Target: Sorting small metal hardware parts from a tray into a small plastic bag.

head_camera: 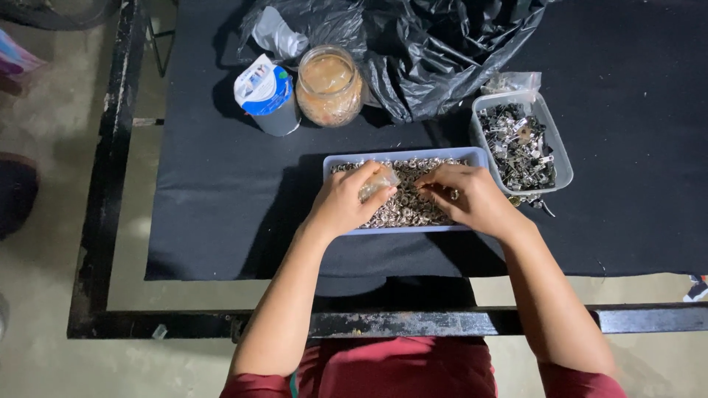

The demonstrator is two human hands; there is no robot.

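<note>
Our left hand (345, 200) pinches small clear bag (379, 180), soft, light, crinkly. Our right hand (466, 196) picks tiny metal rings (404, 208) under fingers, hard, slippery; we grab bag by top.

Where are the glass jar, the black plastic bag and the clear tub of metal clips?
glass jar (329, 87): head view, on its side wall.
black plastic bag (442, 44): head view, on its crumpled middle.
clear tub (558, 151): head view, on its right rim.

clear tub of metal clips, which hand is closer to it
Right. The right hand is in the blue tray of small rings, just beside the clear tub. The left hand holds a small plastic bag at the tray's far side from the tub.
</note>
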